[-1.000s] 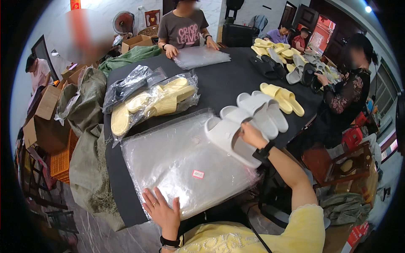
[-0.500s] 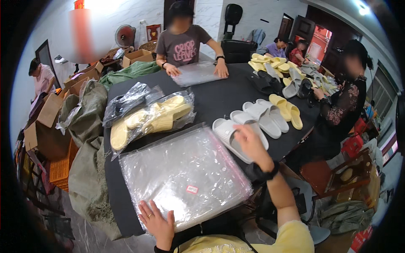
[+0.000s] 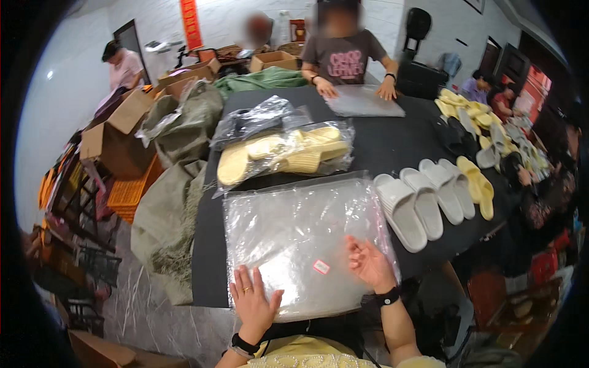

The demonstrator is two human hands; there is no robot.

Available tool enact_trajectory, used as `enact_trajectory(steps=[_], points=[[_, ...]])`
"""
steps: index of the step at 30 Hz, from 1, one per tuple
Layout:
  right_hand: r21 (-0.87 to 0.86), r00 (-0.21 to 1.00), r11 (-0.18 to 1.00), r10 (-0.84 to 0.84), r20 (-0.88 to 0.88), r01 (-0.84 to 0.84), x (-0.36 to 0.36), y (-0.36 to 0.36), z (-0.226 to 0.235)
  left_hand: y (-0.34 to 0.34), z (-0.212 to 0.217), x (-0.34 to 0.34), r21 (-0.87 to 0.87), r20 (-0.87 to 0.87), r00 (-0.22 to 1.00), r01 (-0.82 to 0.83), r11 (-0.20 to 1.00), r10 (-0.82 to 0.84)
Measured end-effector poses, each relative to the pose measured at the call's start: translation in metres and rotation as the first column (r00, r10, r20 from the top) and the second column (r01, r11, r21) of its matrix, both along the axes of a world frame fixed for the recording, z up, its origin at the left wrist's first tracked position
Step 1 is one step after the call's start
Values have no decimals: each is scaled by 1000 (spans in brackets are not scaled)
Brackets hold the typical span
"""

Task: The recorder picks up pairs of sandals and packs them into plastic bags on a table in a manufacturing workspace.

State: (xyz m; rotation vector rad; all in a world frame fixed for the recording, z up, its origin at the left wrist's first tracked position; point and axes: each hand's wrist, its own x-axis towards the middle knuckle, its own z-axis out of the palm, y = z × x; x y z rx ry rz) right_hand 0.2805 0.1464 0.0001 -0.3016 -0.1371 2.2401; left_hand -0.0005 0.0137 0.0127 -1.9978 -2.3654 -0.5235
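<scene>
A stack of clear plastic bags (image 3: 300, 239) lies on the black table (image 3: 392, 147) in front of me. My left hand (image 3: 253, 302) rests flat on the stack's near left corner, fingers spread. My right hand (image 3: 369, 265) hovers open, palm up, over the stack's right edge and holds nothing. Just right of it, several white slippers (image 3: 423, 199) lie side by side, with a pair of yellow slippers (image 3: 477, 185) beyond them.
Bagged yellow slippers (image 3: 288, 153) and a bag of dark items (image 3: 261, 119) lie further back. A person across the table presses on a clear bag (image 3: 363, 101). More slippers (image 3: 478, 122) and seated people fill the right. Green sacks (image 3: 172, 202) and cardboard boxes (image 3: 119, 132) stand left.
My right hand has left the white slippers and come back to the bag stack, palm up. The slippers stay in a row on the table. My view has shifted right.
</scene>
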Motion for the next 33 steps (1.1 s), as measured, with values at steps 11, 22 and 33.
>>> enact_trajectory(steps=[11,22,33], points=[[100,1000,995,0,-7,1,-1,1,-4,38,111,-75,-56,390,897,246,968,-205],[178,997,983,25,66,-36,-15,2,-17,248,67,-141,115,-166,976,161,980,-141],[189,992,981,6,128,-30,-10,0,-6,309,119,-155,318,-488,873,175,932,3]])
